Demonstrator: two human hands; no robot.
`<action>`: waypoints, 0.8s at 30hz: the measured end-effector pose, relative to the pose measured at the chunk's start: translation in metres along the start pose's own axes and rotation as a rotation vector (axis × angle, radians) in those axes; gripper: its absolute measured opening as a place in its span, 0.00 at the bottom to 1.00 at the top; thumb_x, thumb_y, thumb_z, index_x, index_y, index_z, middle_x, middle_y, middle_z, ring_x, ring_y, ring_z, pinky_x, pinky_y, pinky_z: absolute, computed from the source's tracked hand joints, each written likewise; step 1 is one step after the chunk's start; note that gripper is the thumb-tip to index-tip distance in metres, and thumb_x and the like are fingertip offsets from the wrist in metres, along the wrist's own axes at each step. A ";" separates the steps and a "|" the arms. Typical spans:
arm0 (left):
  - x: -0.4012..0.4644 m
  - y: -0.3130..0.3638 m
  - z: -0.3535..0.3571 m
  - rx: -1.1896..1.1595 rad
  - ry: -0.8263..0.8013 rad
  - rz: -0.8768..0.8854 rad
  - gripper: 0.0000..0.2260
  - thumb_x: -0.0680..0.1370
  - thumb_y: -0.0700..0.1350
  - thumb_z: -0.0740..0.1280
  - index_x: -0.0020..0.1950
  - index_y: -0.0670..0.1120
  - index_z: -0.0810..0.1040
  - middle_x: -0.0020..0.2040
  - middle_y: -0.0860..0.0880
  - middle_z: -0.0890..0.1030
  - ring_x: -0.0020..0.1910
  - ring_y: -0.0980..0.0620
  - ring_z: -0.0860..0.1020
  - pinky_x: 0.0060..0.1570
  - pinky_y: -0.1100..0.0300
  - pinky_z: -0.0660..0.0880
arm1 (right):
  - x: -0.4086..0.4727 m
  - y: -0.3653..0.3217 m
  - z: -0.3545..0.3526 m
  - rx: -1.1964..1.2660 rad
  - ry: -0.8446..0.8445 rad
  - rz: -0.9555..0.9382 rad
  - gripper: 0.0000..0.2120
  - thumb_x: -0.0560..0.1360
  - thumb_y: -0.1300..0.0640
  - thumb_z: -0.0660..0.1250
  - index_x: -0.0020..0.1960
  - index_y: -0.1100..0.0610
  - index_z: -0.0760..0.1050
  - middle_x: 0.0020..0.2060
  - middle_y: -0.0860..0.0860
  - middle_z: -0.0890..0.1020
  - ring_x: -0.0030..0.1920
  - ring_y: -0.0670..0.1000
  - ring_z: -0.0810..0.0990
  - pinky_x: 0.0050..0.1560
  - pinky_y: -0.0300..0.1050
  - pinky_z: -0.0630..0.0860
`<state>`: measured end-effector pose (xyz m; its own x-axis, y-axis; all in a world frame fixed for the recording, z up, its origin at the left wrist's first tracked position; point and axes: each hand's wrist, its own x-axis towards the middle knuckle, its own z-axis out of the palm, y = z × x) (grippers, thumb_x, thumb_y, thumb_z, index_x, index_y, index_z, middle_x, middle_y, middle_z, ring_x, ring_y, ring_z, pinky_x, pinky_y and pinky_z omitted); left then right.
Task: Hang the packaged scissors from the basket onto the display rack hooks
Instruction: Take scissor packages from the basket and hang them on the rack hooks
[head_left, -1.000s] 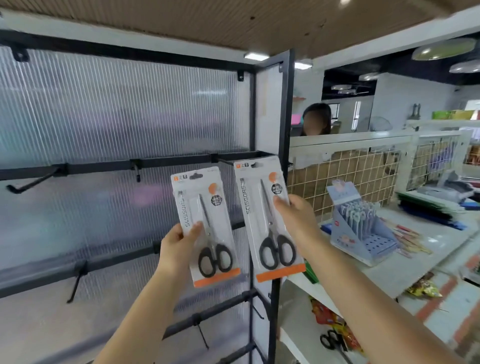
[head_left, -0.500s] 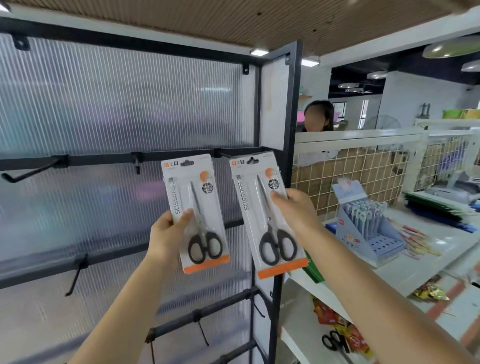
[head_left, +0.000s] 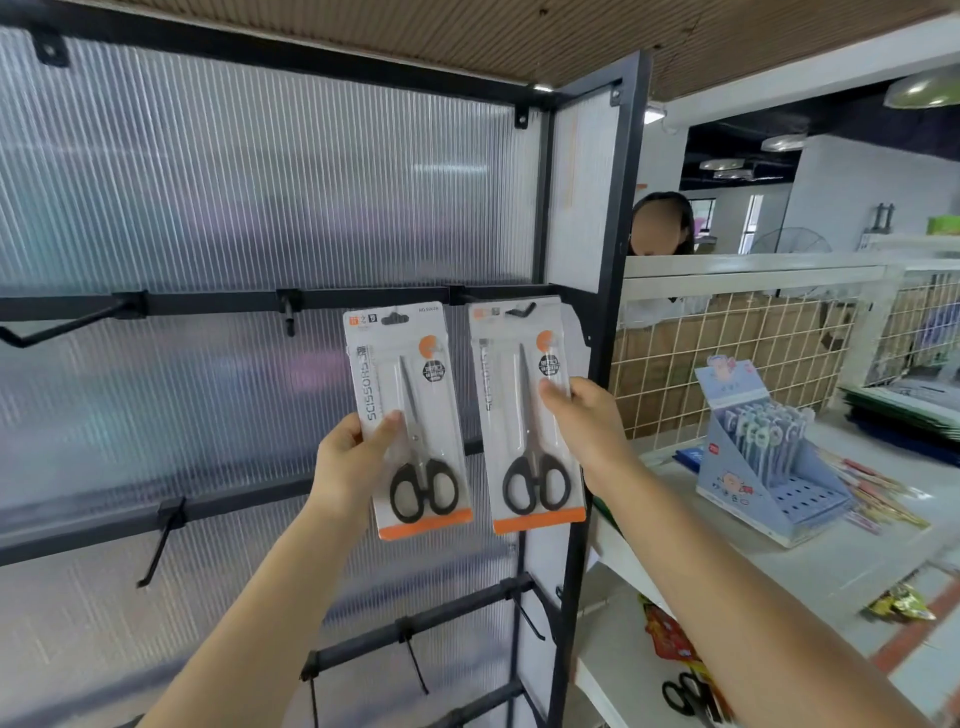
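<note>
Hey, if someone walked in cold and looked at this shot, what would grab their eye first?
Two scissors packs held up side by side in the middle: the left hand pinches the left pack, and the right hand holds the right pack, whose hang hole has a black hook showing through it. Behind them stands the black display rack with ribbed translucent panels. Off to the right, a blue pen display box sits on the white counter.
</note>
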<state>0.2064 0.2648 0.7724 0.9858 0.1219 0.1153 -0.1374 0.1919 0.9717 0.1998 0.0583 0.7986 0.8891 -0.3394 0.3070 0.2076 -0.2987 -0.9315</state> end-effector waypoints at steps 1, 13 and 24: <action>0.002 -0.001 -0.001 0.005 0.006 0.000 0.09 0.79 0.44 0.65 0.53 0.39 0.76 0.52 0.41 0.82 0.50 0.41 0.81 0.52 0.42 0.78 | 0.003 0.002 0.002 -0.013 0.000 -0.005 0.13 0.79 0.53 0.61 0.39 0.58 0.65 0.29 0.50 0.63 0.29 0.46 0.61 0.30 0.39 0.58; 0.022 -0.007 -0.001 0.013 0.030 -0.011 0.05 0.78 0.44 0.65 0.44 0.44 0.75 0.52 0.43 0.82 0.51 0.42 0.81 0.53 0.43 0.78 | 0.052 0.010 0.044 0.038 -0.052 0.040 0.08 0.79 0.54 0.60 0.47 0.59 0.72 0.38 0.54 0.73 0.36 0.47 0.70 0.36 0.40 0.66; 0.029 -0.007 0.002 0.064 0.057 -0.025 0.05 0.78 0.44 0.65 0.43 0.45 0.75 0.48 0.45 0.83 0.47 0.45 0.82 0.48 0.48 0.79 | 0.085 0.018 0.080 0.090 -0.045 0.092 0.08 0.79 0.52 0.59 0.49 0.57 0.72 0.39 0.49 0.74 0.39 0.46 0.72 0.39 0.40 0.67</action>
<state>0.2358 0.2647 0.7694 0.9816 0.1732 0.0806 -0.1043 0.1327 0.9856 0.3115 0.0957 0.7921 0.9232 -0.3206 0.2120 0.1580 -0.1865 -0.9697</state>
